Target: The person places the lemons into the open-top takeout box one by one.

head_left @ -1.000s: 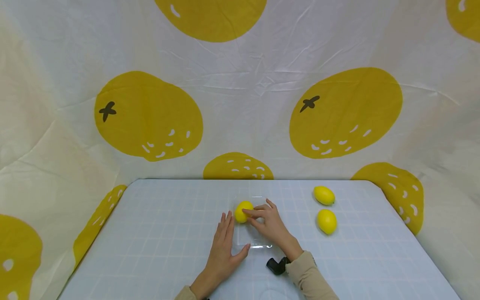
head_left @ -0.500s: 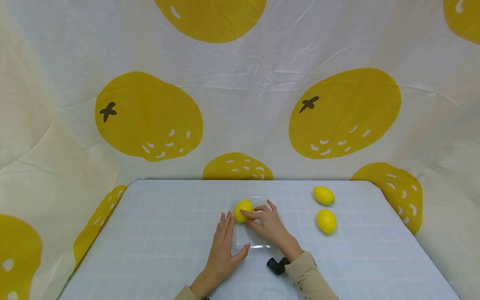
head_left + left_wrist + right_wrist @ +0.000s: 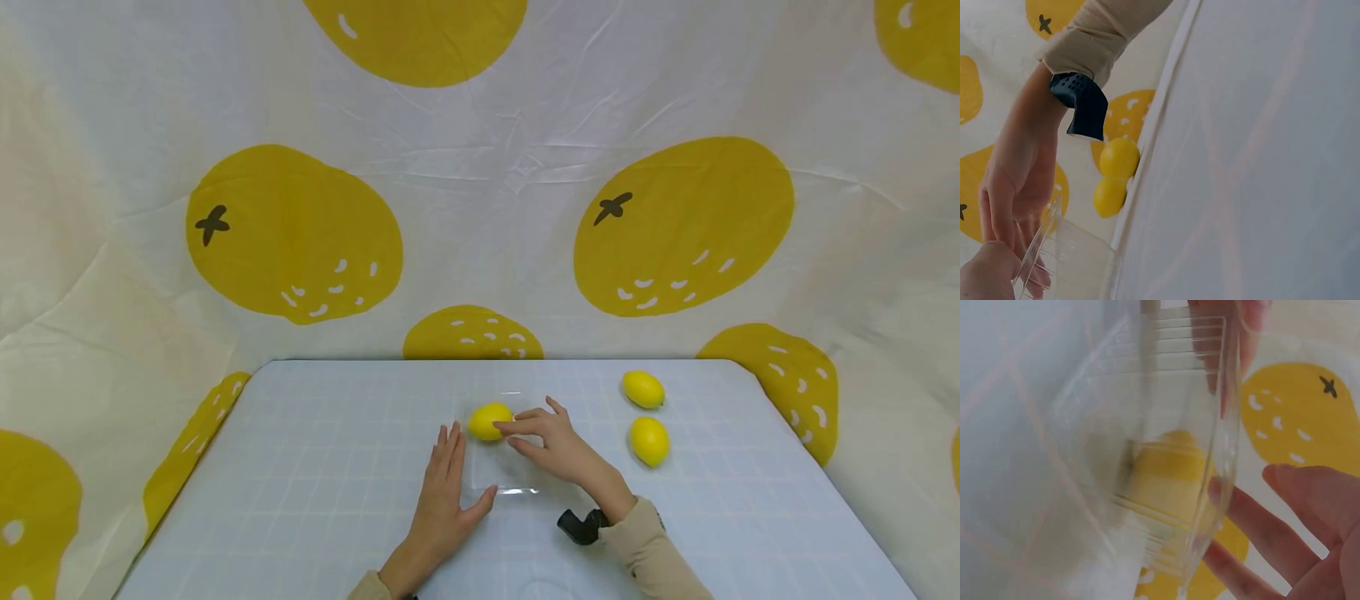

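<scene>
A yellow lemon point(image 3: 486, 421) lies on its side in the back left part of a clear plastic container point(image 3: 504, 491). My left hand point(image 3: 441, 500) rests along the container's left side, fingers straight and thumb spread toward the front rim. Over the container's right part, my right hand point(image 3: 558, 446) has its fingers loosely extended, the index fingertip right at the lemon's right end. Thumb and fingers of the right hand point(image 3: 1310, 531) stand apart in the right wrist view. The container's wall point(image 3: 1085, 256) shows beside the left thumb in the left wrist view.
Two more lemons sit on the table's right side, one farther back point(image 3: 643, 389) and one nearer point(image 3: 648, 442). A checked pale cloth covers the table point(image 3: 322, 467). Behind it hangs a white curtain point(image 3: 487, 225) printed with big yellow fruit. A black wrist device point(image 3: 582, 527) sticks out from the right sleeve.
The lemon in the container has turned from upright to lying sideways. My right hand has drawn back a little to the right, its fingers loosening from the lemon. The left hand stays put.
</scene>
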A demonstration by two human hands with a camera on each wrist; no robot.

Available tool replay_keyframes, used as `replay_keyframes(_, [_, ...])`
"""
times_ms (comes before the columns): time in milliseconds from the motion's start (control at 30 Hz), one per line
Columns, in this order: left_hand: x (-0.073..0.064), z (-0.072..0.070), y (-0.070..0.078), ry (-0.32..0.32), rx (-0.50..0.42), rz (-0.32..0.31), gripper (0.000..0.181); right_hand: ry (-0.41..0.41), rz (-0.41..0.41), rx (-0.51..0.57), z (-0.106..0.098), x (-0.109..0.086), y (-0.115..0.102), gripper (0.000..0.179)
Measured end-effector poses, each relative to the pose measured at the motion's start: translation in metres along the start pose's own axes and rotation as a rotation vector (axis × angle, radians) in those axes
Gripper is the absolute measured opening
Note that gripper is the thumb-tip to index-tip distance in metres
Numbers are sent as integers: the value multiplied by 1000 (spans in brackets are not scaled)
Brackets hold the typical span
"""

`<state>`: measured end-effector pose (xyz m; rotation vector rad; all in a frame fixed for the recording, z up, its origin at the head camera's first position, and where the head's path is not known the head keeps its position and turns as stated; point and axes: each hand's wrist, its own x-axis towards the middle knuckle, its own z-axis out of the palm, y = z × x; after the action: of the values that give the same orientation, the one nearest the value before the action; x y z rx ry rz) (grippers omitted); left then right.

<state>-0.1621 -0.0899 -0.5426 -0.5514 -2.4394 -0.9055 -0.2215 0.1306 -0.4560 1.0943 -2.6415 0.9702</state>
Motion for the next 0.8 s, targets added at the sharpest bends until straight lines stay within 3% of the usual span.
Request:
replay_keyframes(133, [0,-1,1,-12,-7,-20,90,4,-26,39,-15,-9,3,30])
replay_keyframes(333, [0,-1,1,-5,11,-19,89,147,-33,70,-39,-26,15,31])
replay_keyframes(633, [0,1,-2,-5,-1,-9,90,348,114,122,-75,-59,39,36])
replay_keyframes(800, [0,1,-2,-10,7,-13,90,411,200,139,-89,-80,55,34])
